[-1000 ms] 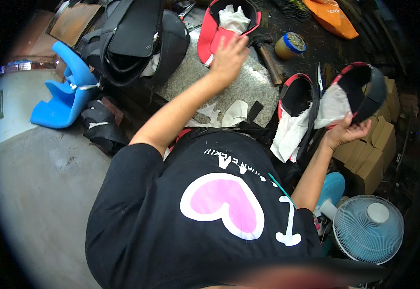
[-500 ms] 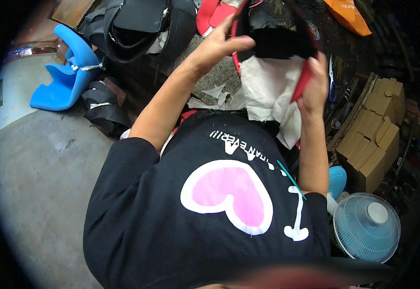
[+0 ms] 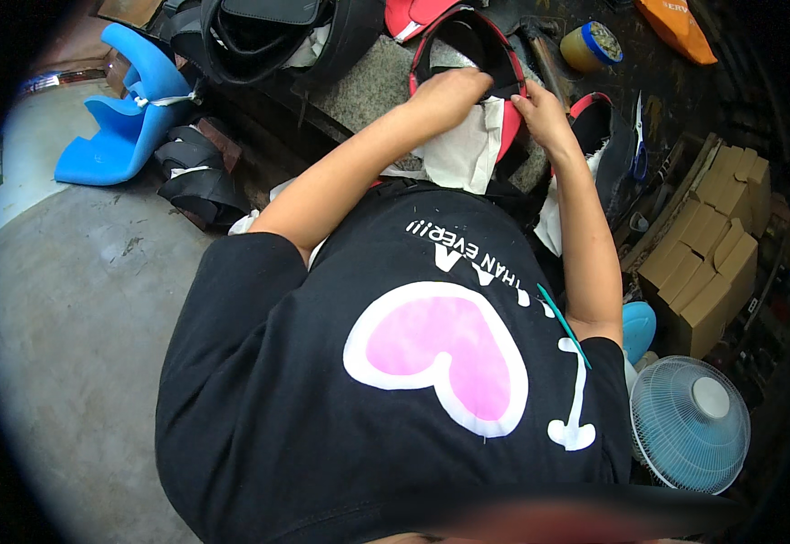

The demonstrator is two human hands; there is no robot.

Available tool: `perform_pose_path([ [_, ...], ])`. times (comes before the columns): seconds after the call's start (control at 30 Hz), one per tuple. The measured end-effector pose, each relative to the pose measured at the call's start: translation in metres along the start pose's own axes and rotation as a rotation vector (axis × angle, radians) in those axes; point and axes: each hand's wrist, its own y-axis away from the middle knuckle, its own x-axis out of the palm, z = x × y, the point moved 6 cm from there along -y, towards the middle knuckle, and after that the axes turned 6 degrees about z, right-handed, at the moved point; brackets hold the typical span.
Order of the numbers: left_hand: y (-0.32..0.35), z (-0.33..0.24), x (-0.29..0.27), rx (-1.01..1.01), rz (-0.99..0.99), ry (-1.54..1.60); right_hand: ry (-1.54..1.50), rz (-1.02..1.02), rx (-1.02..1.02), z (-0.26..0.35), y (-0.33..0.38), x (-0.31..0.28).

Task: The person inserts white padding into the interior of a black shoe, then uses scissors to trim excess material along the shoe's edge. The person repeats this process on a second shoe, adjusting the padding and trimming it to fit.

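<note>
A red and black shoe upper (image 3: pixel 510 132) with a white cloth lining (image 3: pixel 468 150) is between my hands, over the bench's near edge. Its red-edged loop curves away from me. My left hand (image 3: pixel 452 96) is closed on the upper's inner edge, fingertips bent down out of sight. My right hand (image 3: pixel 545 116) pinches the red edge on the right side, thumb and fingers close together. Just right of that hand lies a second, similar shoe upper (image 3: pixel 614 150), its white lining hanging down by my right forearm.
Red pieces (image 3: pixel 418 13) lie at the far edge, with a yellow jar (image 3: pixel 585 47) to their right. Blue-handled scissors (image 3: pixel 639 161) are beyond the second upper. Black padded pieces (image 3: pixel 268 54) and a tied blue sheet (image 3: pixel 127 122) sit left; cardboard boxes (image 3: pixel 708 258) and a fan (image 3: pixel 690 422) right.
The upper has come down and away from my face, and both hands have drawn closer together on it. The jar and the second upper now show.
</note>
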Motion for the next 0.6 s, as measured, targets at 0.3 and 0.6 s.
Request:
perform_pose_path([
  [0.3, 0.003, 0.009, 0.02, 0.085, -0.112, -0.067, 0.66, -0.526, -0.339, 0.04, 0.046, 0.002],
  [0.6, -0.019, 0.0, 0.026, 0.016, 0.049, -0.037, 0.383, -0.297, -0.066, 0.02, 0.034, 0.011],
])
